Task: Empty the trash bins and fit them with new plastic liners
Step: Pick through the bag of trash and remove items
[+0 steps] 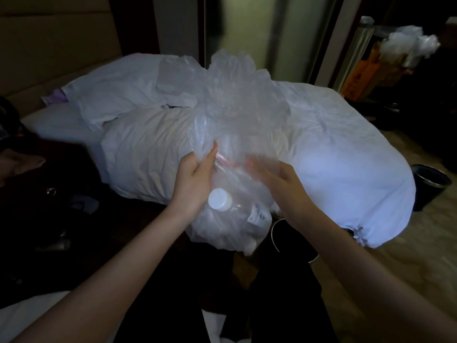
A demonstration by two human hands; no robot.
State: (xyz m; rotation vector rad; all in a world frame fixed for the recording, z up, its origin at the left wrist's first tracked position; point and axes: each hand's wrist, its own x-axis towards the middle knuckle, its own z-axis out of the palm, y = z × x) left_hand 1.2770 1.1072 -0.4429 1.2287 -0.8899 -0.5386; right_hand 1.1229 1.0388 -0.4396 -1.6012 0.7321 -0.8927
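Two hands at a clear trash-filled liner, left hand pinching its side, right hand blurred behind plastic, grasp unclear, white-capped bottle inside, above dark bin

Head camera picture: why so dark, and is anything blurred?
Head view: the room is dim, only the white duvet and clear bag catch light; fingers of the right hand smear with motion blur; the left hand, gripping the bag, looks sharp.
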